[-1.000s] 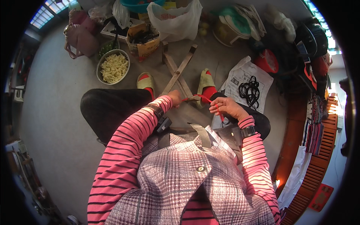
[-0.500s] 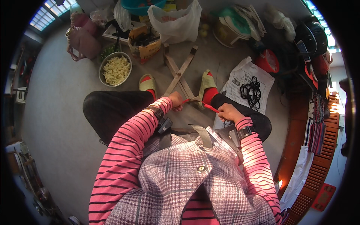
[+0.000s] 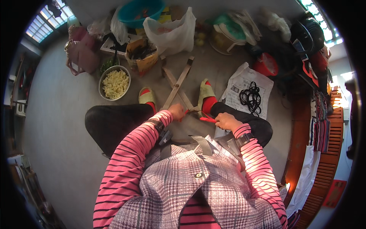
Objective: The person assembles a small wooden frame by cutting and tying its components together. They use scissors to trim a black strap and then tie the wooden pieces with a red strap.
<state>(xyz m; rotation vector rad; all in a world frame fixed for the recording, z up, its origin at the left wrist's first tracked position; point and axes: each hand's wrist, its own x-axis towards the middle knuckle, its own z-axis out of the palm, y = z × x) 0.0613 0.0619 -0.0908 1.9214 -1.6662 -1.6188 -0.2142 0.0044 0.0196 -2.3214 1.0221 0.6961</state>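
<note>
Crossed wooden bars [image 3: 175, 90] form an X-shaped frame between my feet, its near end close to my hands. My left hand [image 3: 177, 112] is closed at the near end of one bar, with a bit of red band showing beside the fingers. My right hand [image 3: 227, 121] pinches a flat red band [image 3: 207, 119] that runs leftward to the wooden end. Whether the band is wound round the wood I cannot tell. To the right, a tangle of black cord loops [image 3: 250, 98] lies on a printed sheet [image 3: 233, 91] on the floor.
A bowl of pale yellow pieces [image 3: 116, 84] stands at left, near a pink watering can [image 3: 81, 57]. Behind the frame are a cardboard box [image 3: 142, 57], a white plastic bag [image 3: 170, 34] and a blue basin [image 3: 142, 13]. A red bucket [image 3: 265, 65] sits at far right.
The whole view has tilted, so the scene sits lower and slightly left. Both hands stay by the frame's near end, and the red band is still in my right hand.
</note>
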